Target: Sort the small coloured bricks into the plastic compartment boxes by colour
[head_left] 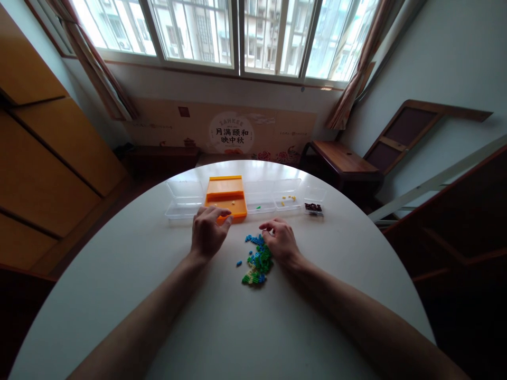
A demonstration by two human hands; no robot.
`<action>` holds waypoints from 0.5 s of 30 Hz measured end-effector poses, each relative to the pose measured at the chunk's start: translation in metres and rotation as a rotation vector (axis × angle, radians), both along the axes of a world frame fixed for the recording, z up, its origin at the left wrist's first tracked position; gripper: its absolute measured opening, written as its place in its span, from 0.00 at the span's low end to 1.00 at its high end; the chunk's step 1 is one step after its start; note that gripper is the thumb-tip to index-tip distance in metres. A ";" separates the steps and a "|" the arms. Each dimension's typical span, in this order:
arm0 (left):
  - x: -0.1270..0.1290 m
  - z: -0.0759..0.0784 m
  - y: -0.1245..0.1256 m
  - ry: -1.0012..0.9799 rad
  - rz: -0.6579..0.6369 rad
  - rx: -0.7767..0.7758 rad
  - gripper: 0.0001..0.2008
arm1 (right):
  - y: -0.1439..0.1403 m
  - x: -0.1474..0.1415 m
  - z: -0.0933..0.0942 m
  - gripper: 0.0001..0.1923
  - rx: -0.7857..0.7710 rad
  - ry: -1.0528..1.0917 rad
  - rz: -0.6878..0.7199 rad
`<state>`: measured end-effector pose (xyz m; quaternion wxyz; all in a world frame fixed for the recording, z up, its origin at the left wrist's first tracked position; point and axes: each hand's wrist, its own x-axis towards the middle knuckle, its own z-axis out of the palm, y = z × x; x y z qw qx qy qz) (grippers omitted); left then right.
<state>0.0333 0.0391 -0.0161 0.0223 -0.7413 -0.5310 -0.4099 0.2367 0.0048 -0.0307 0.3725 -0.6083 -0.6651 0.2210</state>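
Note:
A pile of small toy building bricks (259, 261), blue, green and pale yellow, lies on the white table. My right hand (280, 240) is at the pile's upper right edge, its fingers curved and thumb by the blue bricks; I see nothing held. My left hand (208, 231) hovers at the near left corner of an orange box (237, 215) with its lid folded back. Its thumb and forefinger are bent with a gap between them, nothing visible inside. One small pale brick (233, 202) sits in the orange box. A single blue brick (238, 263) lies left of the pile.
Clear plastic boxes flank the orange one: one on the left (180, 212), one with a green brick (259, 207), one with several yellow pieces (289, 198). A small box of dark brown pieces (313, 208) stands at the right. The round table's (348, 253) far edge lies behind them.

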 end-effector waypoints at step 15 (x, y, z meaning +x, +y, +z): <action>0.000 0.002 -0.029 0.105 -0.154 0.131 0.06 | 0.002 0.008 0.009 0.05 -0.102 -0.160 0.203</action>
